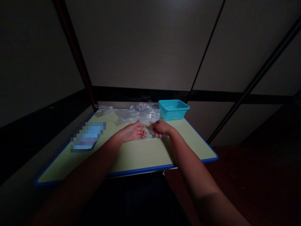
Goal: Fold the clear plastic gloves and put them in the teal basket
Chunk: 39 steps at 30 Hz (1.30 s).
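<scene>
A flat, clear plastic bag [149, 135] lies on the table between my two hands. At its left side is my left hand [135, 131], palm turned inward, thumb raised and fingers apart, with nothing visible in it. My right hand [160, 127] is over the right side of the bag, its fingers curled downward. Whatever those fingers may grip is too small and dim to make out. Just beyond both hands, a crumpled heap of clear plastic bags [141, 111] spreads across the back of the table.
A turquoise plastic basin [174, 110] stands at the table's back right corner, beside the bags. On the left lies a phone-like flat object [88, 136], blurred by pixels. The pale table [141, 158] has a blue edge; a panelled wall [141, 47] rises behind it.
</scene>
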Each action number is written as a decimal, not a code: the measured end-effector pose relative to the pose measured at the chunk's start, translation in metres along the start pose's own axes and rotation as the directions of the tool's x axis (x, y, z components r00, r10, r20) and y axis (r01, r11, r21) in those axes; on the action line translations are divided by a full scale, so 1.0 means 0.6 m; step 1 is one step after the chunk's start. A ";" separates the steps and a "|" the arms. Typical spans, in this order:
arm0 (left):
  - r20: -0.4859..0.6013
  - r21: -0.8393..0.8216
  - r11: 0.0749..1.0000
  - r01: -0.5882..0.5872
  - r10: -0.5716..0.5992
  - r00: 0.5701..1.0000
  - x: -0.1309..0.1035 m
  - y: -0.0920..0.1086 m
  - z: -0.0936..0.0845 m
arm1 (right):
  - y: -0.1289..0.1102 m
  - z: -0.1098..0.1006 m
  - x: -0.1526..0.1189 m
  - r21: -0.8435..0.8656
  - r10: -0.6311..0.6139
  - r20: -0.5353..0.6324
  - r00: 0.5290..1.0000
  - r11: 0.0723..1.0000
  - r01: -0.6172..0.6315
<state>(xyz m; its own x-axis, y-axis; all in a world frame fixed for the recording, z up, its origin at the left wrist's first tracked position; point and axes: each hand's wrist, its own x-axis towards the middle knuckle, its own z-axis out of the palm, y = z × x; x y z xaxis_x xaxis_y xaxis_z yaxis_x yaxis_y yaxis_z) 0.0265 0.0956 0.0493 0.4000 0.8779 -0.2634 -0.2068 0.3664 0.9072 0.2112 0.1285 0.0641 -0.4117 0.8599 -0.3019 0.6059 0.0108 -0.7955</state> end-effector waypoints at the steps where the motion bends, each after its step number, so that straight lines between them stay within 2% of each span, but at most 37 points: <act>1: -0.001 -0.007 1.000 -0.002 0.002 1.000 0.000 0.000 0.000 | -0.004 0.006 0.000 0.051 -0.034 0.023 0.999 0.998 0.033; 3: 0.000 -0.012 1.000 -0.006 0.006 1.000 0.001 -0.001 0.000 | -0.008 0.016 0.001 0.110 -0.055 0.076 0.996 0.993 0.046; 5: 0.006 -0.010 1.000 -0.008 0.008 1.000 0.002 -0.002 0.000 | -0.009 0.022 0.004 0.051 0.012 0.096 0.995 0.999 -0.017; 8: 0.011 0.000 1.000 -0.012 0.012 1.000 0.003 -0.003 -0.002 | -0.006 0.021 0.009 -0.078 0.123 0.043 0.991 0.990 -0.120; 13: -0.020 0.137 0.988 0.069 -0.067 0.998 -0.002 0.004 -0.010 | -0.001 0.014 0.014 -0.055 0.168 0.031 0.985 0.985 -0.166; 15: -0.060 0.238 0.965 0.114 -0.103 0.993 -0.006 0.007 -0.017 | 0.000 0.013 0.015 -0.034 0.167 0.034 0.985 0.986 -0.166; 18: -0.194 0.378 0.912 0.160 -0.091 0.977 -0.013 0.011 -0.036 | 0.002 0.013 0.017 -0.011 0.175 0.046 0.984 0.985 -0.174; 20: -0.292 0.430 0.891 0.144 -0.013 0.956 -0.016 0.012 -0.053 | 0.003 0.013 0.016 0.003 0.178 0.048 0.983 0.984 -0.179; 23: -0.397 0.470 0.882 0.001 0.210 0.893 -0.019 0.016 -0.068 | 0.001 0.013 0.014 0.010 0.181 0.033 0.983 0.983 -0.181; 25: -0.431 0.488 0.867 -0.104 0.343 0.835 -0.022 0.020 -0.062 | 0.000 0.013 0.012 0.013 0.181 0.028 0.983 0.983 -0.182; 26: -0.423 0.474 0.867 -0.155 0.378 0.823 -0.023 0.023 -0.054 | -0.001 0.013 0.011 0.016 0.180 0.029 0.983 0.983 -0.181; 27: -0.388 0.432 0.877 -0.209 0.390 0.835 -0.024 0.024 -0.043 | -0.001 0.013 0.011 0.018 0.178 0.031 0.983 0.984 -0.179; 29: -0.246 0.232 0.924 -0.304 0.358 0.901 -0.027 0.025 -0.019 | 0.000 0.012 0.013 0.018 0.176 0.030 0.984 0.984 -0.177; 30: -0.157 0.113 0.949 -0.295 0.310 0.937 -0.027 0.023 -0.008 | 0.000 0.012 0.014 0.016 0.176 0.032 0.984 0.984 -0.176; 32: 0.012 -0.063 0.979 -0.192 0.193 0.981 -0.027 0.016 0.006 | 0.002 0.012 0.017 0.017 0.178 0.039 0.983 0.984 -0.179; 34: 0.121 -0.097 0.994 -0.040 0.052 0.991 -0.024 0.009 0.007 | 0.003 0.012 0.020 0.021 0.178 0.058 0.982 0.984 -0.179; 37: 0.110 -0.009 0.991 0.132 -0.130 0.985 -0.022 0.007 -0.013 | 0.004 0.011 0.020 0.016 0.172 0.078 0.982 0.985 -0.174; 39: 0.010 0.088 0.974 0.208 -0.210 0.978 -0.023 0.012 -0.033 | 0.004 0.010 0.019 0.007 0.163 0.084 0.983 0.986 -0.164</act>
